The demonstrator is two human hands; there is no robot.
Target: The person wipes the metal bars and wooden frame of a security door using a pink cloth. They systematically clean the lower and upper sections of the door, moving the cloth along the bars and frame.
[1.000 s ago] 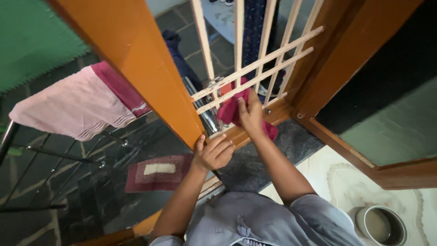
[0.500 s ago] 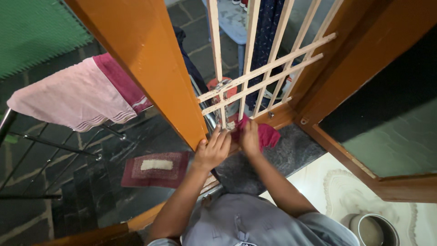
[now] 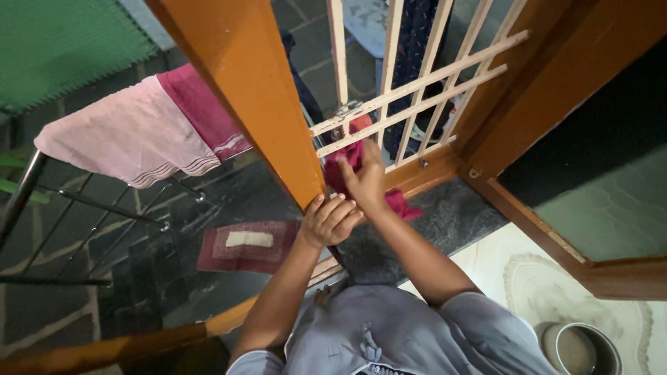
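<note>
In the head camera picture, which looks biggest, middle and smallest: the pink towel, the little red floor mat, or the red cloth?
1. Pink towel, biggest.
2. Red floor mat.
3. Red cloth, smallest, though the right hand hides part of it, and it sits nearer the camera.

We cannot see most of the red cloth (image 3: 347, 163): our right hand (image 3: 366, 182) covers its middle, and only the top and a corner by the sill show. Our left hand (image 3: 328, 221) hides the lower edge of the orange door (image 3: 243, 83), whose top the picture's upper edge cuts off. The steel pot (image 3: 582, 347) is cropped at the bottom edge. The dark garment (image 3: 410, 48) behind the grille (image 3: 417, 87) is too barred to identify.
</note>
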